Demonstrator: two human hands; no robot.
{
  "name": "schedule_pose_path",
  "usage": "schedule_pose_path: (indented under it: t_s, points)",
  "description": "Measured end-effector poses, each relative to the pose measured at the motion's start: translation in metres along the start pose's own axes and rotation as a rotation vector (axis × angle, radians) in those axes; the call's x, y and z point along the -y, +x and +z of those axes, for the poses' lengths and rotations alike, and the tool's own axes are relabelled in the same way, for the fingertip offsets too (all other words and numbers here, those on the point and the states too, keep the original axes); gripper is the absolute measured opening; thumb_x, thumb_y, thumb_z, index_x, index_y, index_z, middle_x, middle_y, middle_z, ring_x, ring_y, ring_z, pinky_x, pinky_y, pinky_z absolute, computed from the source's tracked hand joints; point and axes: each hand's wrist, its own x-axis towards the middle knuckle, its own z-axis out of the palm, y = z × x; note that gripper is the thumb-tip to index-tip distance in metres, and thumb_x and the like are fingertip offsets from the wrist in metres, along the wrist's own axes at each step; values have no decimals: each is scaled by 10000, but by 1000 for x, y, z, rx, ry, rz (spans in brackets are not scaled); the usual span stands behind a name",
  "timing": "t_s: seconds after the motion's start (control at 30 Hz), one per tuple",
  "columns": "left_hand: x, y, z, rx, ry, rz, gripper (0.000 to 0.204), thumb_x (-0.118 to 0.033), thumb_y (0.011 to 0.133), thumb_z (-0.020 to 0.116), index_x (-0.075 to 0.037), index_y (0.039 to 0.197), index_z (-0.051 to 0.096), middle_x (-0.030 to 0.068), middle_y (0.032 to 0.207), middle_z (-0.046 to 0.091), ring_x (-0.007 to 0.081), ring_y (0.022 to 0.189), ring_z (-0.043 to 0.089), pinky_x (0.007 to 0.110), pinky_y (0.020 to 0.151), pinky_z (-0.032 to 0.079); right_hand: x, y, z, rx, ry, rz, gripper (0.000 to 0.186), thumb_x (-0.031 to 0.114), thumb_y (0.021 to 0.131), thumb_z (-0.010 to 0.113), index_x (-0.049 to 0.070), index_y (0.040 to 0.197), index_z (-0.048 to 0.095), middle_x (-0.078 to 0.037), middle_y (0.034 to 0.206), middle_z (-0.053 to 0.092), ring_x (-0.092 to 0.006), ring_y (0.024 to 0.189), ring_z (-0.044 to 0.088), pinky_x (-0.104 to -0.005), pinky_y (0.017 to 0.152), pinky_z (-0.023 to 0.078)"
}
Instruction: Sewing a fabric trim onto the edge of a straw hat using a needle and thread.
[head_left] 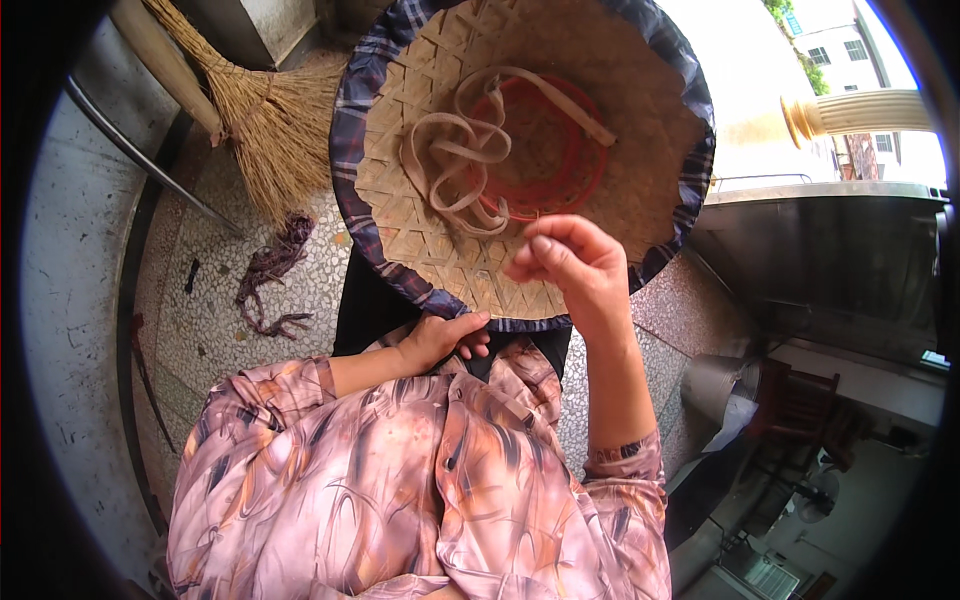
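Head view: left hand in a closed grip on the woven hat's plaid-edged rim, right hand fingertips pinched together above it.

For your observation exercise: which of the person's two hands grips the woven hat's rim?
The left hand, low at the checked-cloth rim of the woven hat; the right hand is raised with fingers pinched.

Patterned blouse with cuffed sleeves

The person wears a silky blouse swirled in pink, peach, grey and brown, filling the lower middle of the frame; each long sleeve ends in a gathered cuff, and dark trousers show above it.
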Motion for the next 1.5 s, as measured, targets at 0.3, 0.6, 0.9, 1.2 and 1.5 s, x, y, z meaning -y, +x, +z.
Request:
schedule_pose_path:
  t_s: [0.3,0.6,0.9,1.2,1.5]
  points:
    - [3,-2,-8,6,127,89,441,-376,967,481,22,975,671,124,820,697,144,676,650,242,628,516,-58,-74,1,-86,-856,19,119,5,820,647,-2,935,675,-93,795,648,-180,728,646,-284,630,498]
    - [-5,-6,-6,9,60,80,418,-368,957,501,7,1041,666,120,825,700,146,694,650,243,659,521,-85,-67,4,-132,-956,-87,91,13,787,623,7,872,656,-177,793,649,-331,750,653,-373,667,509]
    - [-12,-7,2,-74,143,91,277,-244,885,597,11,867,702,88,762,695,127,666,643,234,587,500,-79,-65,8,-163,-876,20,85,48,771,652,3,844,646,-173,746,646,-327,708,655,-361,646,507]
    - [-11,-5,1,-67,4,100,260,-215,893,570,17,891,688,87,742,690,130,626,641,226,555,490,-71,-78,12,-196,-1009,-20,94,99,795,612,65,849,682,-141,801,625,-340,740,630,-402,677,509]
    - [-11,-9,1,-9,140,158,361,-271,946,487,33,890,674,121,781,704,134,616,641,227,588,508,-70,-77,16,-171,-1046,-74,96,12,739,636,20,824,679,-142,761,619,-323,706,633,-372,638,506]
